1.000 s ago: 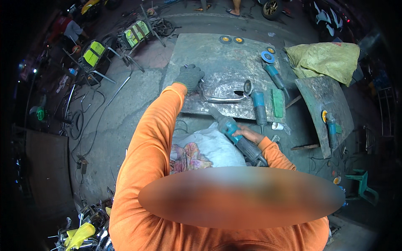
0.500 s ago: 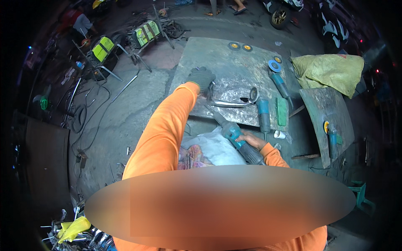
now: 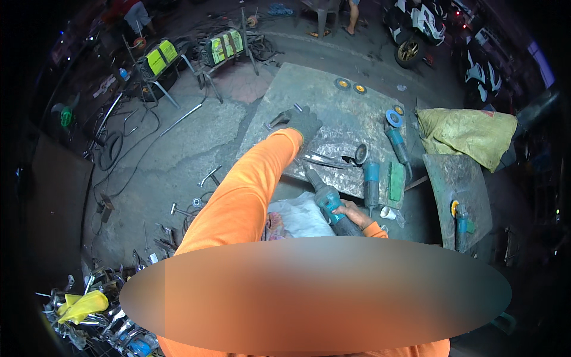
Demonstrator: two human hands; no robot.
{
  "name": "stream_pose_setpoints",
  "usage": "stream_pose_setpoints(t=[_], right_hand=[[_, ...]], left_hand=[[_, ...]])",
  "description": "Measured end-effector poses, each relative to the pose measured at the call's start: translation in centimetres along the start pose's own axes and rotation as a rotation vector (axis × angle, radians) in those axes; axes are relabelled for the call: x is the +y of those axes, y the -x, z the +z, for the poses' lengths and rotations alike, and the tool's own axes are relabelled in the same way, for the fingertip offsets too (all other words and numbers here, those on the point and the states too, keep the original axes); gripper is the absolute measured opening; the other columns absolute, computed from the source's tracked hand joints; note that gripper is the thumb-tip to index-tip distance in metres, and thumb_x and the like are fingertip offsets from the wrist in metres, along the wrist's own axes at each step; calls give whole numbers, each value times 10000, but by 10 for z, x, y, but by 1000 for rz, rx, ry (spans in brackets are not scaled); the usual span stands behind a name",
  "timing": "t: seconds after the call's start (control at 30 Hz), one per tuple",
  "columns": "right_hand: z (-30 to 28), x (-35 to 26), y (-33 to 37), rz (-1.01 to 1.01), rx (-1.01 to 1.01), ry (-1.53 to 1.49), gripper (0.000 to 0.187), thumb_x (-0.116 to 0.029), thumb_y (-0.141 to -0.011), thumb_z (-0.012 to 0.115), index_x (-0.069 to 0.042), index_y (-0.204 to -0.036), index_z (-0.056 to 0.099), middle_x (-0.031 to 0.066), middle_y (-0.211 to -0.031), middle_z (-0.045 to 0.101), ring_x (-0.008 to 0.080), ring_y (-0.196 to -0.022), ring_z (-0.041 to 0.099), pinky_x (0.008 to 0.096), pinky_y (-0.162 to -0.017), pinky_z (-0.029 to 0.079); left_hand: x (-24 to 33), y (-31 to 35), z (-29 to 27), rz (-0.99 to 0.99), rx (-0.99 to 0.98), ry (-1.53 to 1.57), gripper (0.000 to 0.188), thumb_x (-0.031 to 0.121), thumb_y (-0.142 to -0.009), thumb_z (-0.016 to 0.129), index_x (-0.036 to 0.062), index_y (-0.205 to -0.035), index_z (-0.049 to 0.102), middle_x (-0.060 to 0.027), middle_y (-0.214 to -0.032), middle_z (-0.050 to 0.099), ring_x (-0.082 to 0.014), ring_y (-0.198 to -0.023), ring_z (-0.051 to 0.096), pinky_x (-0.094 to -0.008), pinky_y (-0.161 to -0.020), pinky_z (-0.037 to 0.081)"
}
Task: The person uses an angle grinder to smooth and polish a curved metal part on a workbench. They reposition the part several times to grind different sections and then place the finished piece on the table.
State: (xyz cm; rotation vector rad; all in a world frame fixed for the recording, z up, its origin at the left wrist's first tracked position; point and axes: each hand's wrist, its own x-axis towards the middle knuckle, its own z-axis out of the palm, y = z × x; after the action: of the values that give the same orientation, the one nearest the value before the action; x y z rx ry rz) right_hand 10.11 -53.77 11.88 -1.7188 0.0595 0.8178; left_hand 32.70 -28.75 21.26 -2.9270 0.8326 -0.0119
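My left hand (image 3: 304, 123), in a dark glove, is over the left part of the metal-topped board (image 3: 309, 80). Its fingers curl round a small shiny metal piece (image 3: 298, 107), mostly hidden by the glove. My bare right hand (image 3: 352, 214) grips a teal and dark-grey power grinder (image 3: 326, 200) with a narrow nose, pointing up and left at the board's near edge. Just beyond that nose lies a curved shiny metal bar (image 3: 326, 160). Right of the bar rests a teal angle grinder (image 3: 371, 174), with a round disc (image 3: 361, 153) by its head.
Another grinder with a blue disc (image 3: 394, 119), yellow-centred discs (image 3: 342, 84) and a green pad (image 3: 395, 181) lie on the board. A yellowish sack (image 3: 467, 134) is at right, a white cup (image 3: 387, 212) near the edge. Cables and metal parts (image 3: 89, 324) crowd the left floor.
The view has shifted, so the board appears lower. My left hand has moved slightly away and right across the board with the metal piece. My right hand still holds the grinder near the edge.
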Motion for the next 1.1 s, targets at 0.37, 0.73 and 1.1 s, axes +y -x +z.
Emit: stream_pose_setpoints(t=[0.37,0.73,1.1], right_hand=[[-17,15,-6,-144,161,333,621,-317,-740,814,58,-1207,653,153,-1074,725,210,-996,669,359,-917,497],[-45,34,-22,-28,54,165,548,-236,-750,808,42,-1205,679,118,-1046,749,199,-986,683,333,-920,512],[-1,63,37,-113,189,24,373,-122,-800,778,12,-1138,694,50,-983,707,156,-931,628,310,-884,479]], left_hand=[[6,-2,8,-180,-16,325,394,149,-918,593,239,-1290,684,-174,-1517,416,-606,-1405,314,-768,-1061,298],[4,0,-1,-120,-98,165,477,176,-898,637,259,-1367,629,-143,-1535,425,-587,-1418,327,-725,-1105,304],[5,8,26,-187,267,286,462,293,-875,649,172,-1321,650,-129,-1456,526,-428,-1255,510,-544,-1083,411]])
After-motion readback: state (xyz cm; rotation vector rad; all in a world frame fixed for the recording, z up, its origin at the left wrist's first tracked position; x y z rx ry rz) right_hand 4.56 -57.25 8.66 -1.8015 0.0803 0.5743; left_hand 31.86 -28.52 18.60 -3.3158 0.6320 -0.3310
